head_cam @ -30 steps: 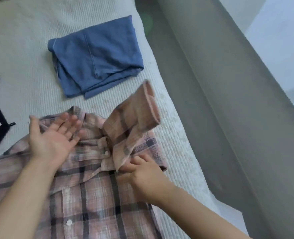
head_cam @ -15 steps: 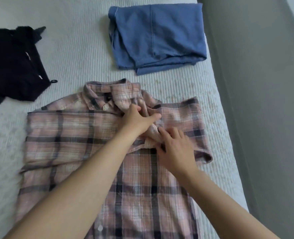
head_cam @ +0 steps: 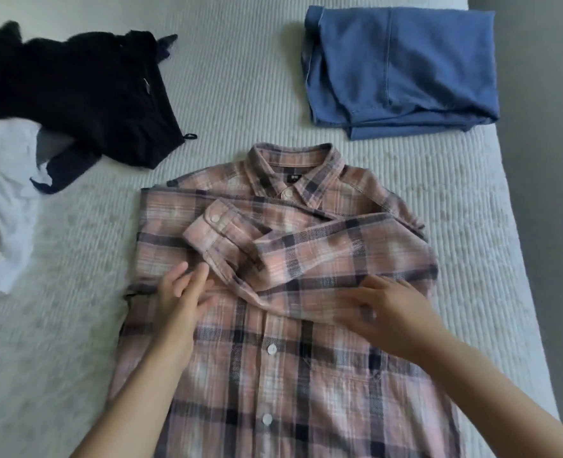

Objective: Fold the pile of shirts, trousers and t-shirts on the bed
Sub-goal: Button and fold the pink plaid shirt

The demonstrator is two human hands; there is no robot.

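A pink plaid shirt (head_cam: pixel 283 375) lies front up on the white bed (head_cam: pixel 233 94), collar away from me. Its right sleeve (head_cam: pixel 306 249) is folded across the chest, with the cuff pointing left. My left hand (head_cam: pixel 182 297) rests with straight fingers on the shirt's left side, just below the cuff. My right hand (head_cam: pixel 385 309) lies flat on the shirt at the right, below the folded sleeve, fingers spread and blurred. A folded blue garment (head_cam: pixel 402 67) sits at the far right. A black garment (head_cam: pixel 75 94) lies crumpled at the far left, partly over a white one (head_cam: pixel 5 200).
The bed's right edge (head_cam: pixel 518 259) runs diagonally beside a grey wall or headboard (head_cam: pixel 554 127). Bare ribbed bedspread shows between the plaid shirt and the blue garment, and to the left of the shirt.
The sleeve that my right hand held up a second ago now lies flat across the chest. Both hands have moved down and apart onto the shirt body. The view has shifted left.
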